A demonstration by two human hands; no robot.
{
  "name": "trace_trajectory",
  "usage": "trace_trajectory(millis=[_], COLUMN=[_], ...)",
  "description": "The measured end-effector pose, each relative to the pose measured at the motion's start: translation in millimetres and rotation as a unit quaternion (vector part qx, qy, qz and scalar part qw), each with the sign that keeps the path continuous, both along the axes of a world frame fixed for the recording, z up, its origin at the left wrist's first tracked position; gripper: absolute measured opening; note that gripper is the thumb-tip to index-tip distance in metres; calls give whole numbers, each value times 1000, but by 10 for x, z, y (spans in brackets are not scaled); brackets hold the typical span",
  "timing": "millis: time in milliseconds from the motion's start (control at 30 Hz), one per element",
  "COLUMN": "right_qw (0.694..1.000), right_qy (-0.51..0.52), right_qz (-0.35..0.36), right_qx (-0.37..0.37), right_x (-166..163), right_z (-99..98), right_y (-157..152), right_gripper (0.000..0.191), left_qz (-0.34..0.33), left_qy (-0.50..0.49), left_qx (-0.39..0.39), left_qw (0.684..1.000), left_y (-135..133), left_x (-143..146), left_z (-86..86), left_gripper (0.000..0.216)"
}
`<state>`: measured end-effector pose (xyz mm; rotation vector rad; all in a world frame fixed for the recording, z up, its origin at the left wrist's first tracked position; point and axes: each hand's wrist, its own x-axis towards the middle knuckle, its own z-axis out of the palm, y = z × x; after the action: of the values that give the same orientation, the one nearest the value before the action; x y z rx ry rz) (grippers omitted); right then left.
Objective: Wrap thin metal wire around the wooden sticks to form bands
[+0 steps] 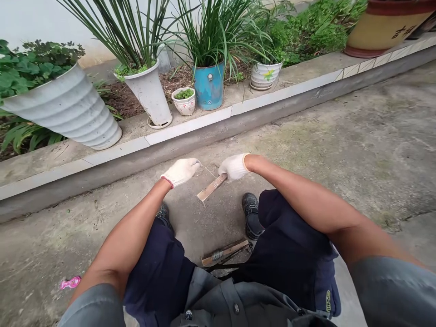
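Both my hands wear white knit gloves and are held out in front of my knees over the concrete ground. My right hand (233, 167) is closed round one end of a short flat wooden strip (211, 188) that slants down to the left. My left hand (181, 171) is closed in a pinch on a thin pale string (208, 170) that runs across to the strip near my right hand. A second wooden strip wound with wire (225, 252) lies on the ground between my legs, next to a dark tool.
A raised concrete ledge (190, 129) crosses ahead, carrying white ribbed pots (68, 109), a tall white pot (150, 93), a small bowl pot (184, 101), a blue can (209, 85) and a large yellow pot (384, 22). A pink object (70, 283) lies at lower left.
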<state>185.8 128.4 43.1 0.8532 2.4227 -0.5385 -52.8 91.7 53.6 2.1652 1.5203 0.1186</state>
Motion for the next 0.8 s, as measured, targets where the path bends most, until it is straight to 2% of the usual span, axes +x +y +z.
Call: trace_trajectory(millis=[100,200,333,467,567,633,700,800], right_qw=[994,975,940,912,915,926,944,972], right_qy=[109,188,187,139,78,36,-11,-56], right_qz=[-20,-115,-247,-301,-289,-264,-217,-108], right_qx=[-22,29,143,240,269,268,250,202], right_x=[43,32,13,85,120,101,58,3], right_z=[162,319,354,223,152,143,151,160], right_y=[-69,-61,93,303,369,339,264,134], right_gripper=[16,23,30,29,26,23,19,18], left_qz=[2,16,17,9,11,19,21,30], left_qy=[-48,-108,-160,-204,-169,-117,-64,-28], left_qx=[-40,-88,-161,-217,-200,-147,-81,-7], left_qw=[998,990,974,955,965,982,994,999], left_y=[29,6,-75,-166,-174,-132,-60,66], left_x=[-52,1,181,354,398,369,301,159], left_z=[-78,-132,-146,-84,-2,50,83,75], left_gripper=[33,28,27,26,30,32,34,33])
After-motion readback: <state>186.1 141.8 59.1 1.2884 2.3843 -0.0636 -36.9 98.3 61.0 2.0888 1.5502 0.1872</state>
